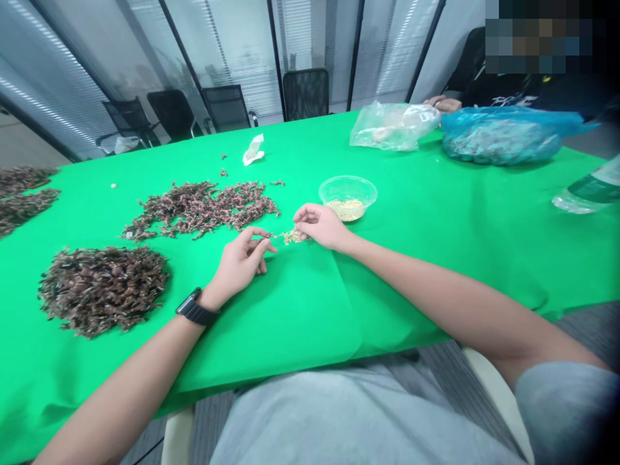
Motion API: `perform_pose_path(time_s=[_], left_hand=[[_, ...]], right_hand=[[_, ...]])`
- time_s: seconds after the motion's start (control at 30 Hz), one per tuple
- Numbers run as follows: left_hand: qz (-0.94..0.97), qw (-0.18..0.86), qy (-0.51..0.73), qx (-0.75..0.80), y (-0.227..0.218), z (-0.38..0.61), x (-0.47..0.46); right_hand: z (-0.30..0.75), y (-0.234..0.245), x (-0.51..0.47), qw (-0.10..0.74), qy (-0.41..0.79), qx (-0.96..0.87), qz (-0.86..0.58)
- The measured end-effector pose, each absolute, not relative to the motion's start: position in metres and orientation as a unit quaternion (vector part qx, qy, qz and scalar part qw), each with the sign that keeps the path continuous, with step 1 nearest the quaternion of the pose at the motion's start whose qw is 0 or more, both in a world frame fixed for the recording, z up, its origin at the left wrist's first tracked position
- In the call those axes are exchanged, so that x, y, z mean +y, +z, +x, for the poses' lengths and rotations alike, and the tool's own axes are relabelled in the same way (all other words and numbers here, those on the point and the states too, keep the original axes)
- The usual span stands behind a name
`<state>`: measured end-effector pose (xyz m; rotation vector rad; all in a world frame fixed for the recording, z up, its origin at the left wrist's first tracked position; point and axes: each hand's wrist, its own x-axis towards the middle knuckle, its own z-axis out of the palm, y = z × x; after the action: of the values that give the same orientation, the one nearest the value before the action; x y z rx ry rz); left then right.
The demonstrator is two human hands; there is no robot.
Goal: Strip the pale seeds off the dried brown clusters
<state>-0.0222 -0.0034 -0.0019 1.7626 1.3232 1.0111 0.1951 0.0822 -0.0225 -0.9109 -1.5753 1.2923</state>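
Observation:
My left hand (242, 259), with a black watch on its wrist, is closed with thumb and fingers bent. A small dark brown piece (268, 236) shows at its fingertips. My right hand (320, 226) is closed in a pinch over a little heap of small gold-coloured bits (292, 237); whatever it grips is hidden or too small to name. Just behind the right hand stands a clear plastic bowl (347, 187) with more gold-coloured bits in its bottom. Beyond the left hand, many small brown pieces lie in a loose spread (203, 208).
A dense mound of brown pieces (104, 290) sits at the left, with more (24, 197) at the far left. Crumpled white tissue (254, 150), a clear bag (394, 127), a full blue bag (504, 137) and a bottle (593, 187) rest on the green-covered table. Another person sits behind the bags.

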Motion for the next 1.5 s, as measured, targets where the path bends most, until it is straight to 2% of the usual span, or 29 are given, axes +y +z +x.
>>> perform_pose_path(time_s=[0.2,0.53,0.7,0.83,1.0,1.5], left_hand=[[0.676,0.358,0.395,0.509,-0.002,-0.023,-0.004],[0.677,0.355,0.39,0.513,-0.002,-0.022,-0.004],[0.671,0.362,0.398,0.511,-0.001,-0.023,-0.004],[0.626,0.427,0.43,0.491,0.004,-0.018,-0.005],[0.551,0.525,0.45,0.468,0.007,-0.01,-0.005],[0.451,0.626,0.454,0.446,0.003,-0.014,-0.002]], right_hand=[[0.197,-0.024,0.084,0.444,0.52,-0.636,-0.357],[0.199,-0.016,0.081,0.419,0.429,-0.684,-0.415],[0.198,-0.012,0.077,0.392,0.531,-0.626,-0.415],[0.196,-0.006,0.068,0.369,0.582,-0.626,-0.365],[0.188,-0.005,0.055,0.35,0.591,-0.646,-0.334],[0.183,-0.021,0.054,0.411,0.45,-0.727,-0.315]])
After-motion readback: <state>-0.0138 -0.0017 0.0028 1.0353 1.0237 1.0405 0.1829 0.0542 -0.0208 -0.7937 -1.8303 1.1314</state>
